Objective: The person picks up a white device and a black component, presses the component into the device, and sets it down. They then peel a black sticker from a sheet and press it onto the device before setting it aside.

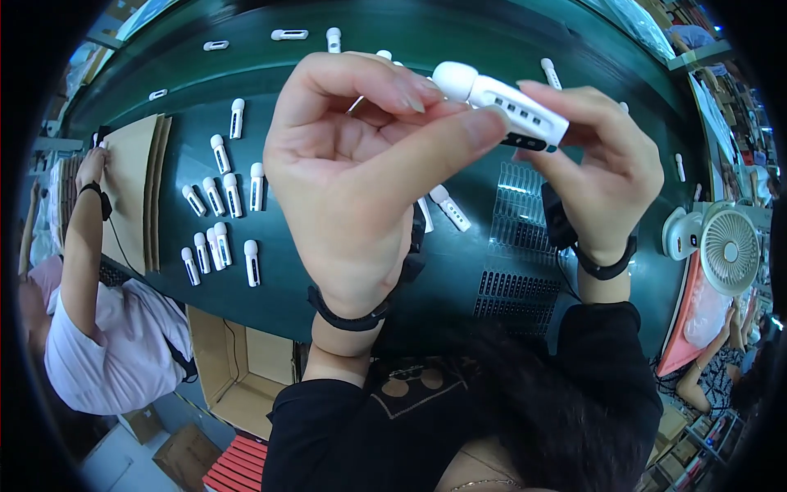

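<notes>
Close above the bench, my right hand grips the lower end of a white wand-shaped device. It has a round head, a row of several small square openings, and a dark panel partly hidden underneath. My left hand is closed, its thumb pressed against the device's body and its fingertips near the neck. The device is tilted, head toward the left. Below my hands, a similar device lies on the green bench. Beside my right wrist lie a sheet of black strips and a clear sheet with outlined shapes.
Several more white wands lie to the left, others along the far side. Cardboard sheets stand at the left, near another person's arm. A white fan stands at the right. An open cardboard box sits below the bench edge.
</notes>
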{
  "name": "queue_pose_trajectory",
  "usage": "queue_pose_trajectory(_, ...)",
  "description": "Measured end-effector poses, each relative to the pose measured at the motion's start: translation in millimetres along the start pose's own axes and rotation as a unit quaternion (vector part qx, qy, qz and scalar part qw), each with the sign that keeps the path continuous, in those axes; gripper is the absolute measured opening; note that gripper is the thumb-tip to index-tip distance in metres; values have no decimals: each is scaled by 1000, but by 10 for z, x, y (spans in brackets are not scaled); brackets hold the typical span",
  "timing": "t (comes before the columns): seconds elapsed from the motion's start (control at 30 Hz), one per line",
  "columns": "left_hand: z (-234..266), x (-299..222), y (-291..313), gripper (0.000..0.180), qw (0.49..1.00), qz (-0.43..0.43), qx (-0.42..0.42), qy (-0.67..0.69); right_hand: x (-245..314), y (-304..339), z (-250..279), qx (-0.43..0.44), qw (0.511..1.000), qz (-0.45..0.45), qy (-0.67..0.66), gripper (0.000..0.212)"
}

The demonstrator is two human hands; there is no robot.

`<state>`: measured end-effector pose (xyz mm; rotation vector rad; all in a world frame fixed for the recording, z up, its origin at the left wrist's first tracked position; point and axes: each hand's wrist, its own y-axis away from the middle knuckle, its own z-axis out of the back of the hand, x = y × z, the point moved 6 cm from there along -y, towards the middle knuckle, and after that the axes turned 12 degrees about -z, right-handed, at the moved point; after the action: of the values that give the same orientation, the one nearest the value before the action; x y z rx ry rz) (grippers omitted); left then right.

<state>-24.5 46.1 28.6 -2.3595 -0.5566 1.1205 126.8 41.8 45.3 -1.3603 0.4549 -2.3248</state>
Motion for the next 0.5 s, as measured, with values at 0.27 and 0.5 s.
queue_pose_trajectory(0.27, -75, 66, 70, 29, 999, 49, -3, 23, 60, 135, 31, -7, 1000, -2, -29, 33)
queue_pose_trajectory(0.5, -74, 93, 69, 30, 999, 44, -16, 21, 74, 154, 49, -11, 1000, 1, -13, 32)
